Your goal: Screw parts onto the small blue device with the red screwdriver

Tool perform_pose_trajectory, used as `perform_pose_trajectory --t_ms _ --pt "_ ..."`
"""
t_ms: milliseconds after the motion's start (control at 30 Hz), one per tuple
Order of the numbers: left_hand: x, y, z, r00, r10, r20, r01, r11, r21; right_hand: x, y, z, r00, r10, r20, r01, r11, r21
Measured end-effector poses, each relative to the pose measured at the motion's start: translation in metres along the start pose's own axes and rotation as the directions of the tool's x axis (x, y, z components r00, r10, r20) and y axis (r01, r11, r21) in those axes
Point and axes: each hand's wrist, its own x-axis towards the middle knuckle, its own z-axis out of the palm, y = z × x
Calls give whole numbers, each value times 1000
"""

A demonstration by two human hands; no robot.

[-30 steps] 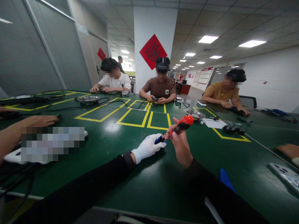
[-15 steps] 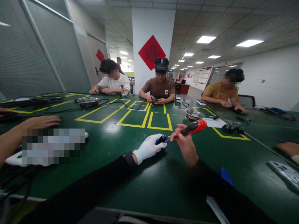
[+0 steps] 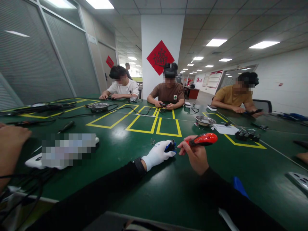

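Note:
My left hand, in a white glove, is closed around a small black part with a metal knob on top. Blue shows beside that part; whether it is the glove's palm or the part itself is hard to make out. A red and black screwdriver is held in the bare fingers of my right hand. Its thin shaft points left and its end meets the side of the black part, where fingers hide the contact. Just beyond the glove, a few tiny metal pieces lie on the green table.
A metal bowl, a white paper and several black parts are at the right. A white power strip and a dark-handled screwdriver lie left. A co-worker's hand is there too. Three people sit opposite.
The whole view has shifted, so things appear farther right and lower. The co-worker's hand at the left has drawn back, uncovering the dark-handled screwdriver. My screwdriver's handle lies slightly flatter.

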Motion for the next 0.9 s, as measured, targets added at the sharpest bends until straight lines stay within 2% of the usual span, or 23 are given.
perform_pose_trajectory --t_ms 233,600,700,800,900 --pt "0 -1 0 1000 -17 8 17 1000 -16 2 1 1 997 -23 -72 24 1000 14" --pt "1 2 -2 998 -56 29 58 995 -75 1 4 2 997 -15 -80 17 999 32" --pt "2 0 -2 995 -83 56 88 993 -85 3 2 0 994 -34 -105 27 997 -68" --pt "3 0 -2 993 -99 66 105 990 -91 8 -3 -4 983 -127 -132 103 979 -176" --pt "2 3 -3 995 -90 48 94 992 -85 13 -7 -3 990 -94 -109 95 995 1"
